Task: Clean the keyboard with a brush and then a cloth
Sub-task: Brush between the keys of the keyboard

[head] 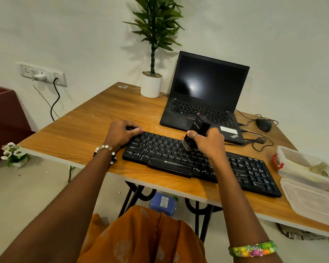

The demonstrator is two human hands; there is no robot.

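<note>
A black keyboard (234, 168) lies slanted across the wooden table (80, 133). My right hand (210, 142) grips a black brush (197, 130), with its bristles down on the keys of the upper middle rows. My left hand (122, 132) grips the keyboard's far left corner, thumb on its top edge. No cloth is plainly in view; something pale and crumpled lies inside the open plastic box (292, 162) at the right.
An open black laptop (205, 95) stands just behind the keyboard. A potted plant (151, 85) is at the back, with a wired mouse (263, 124) and cables right of the laptop. The box's lid (311, 200) lies at the table's right front edge.
</note>
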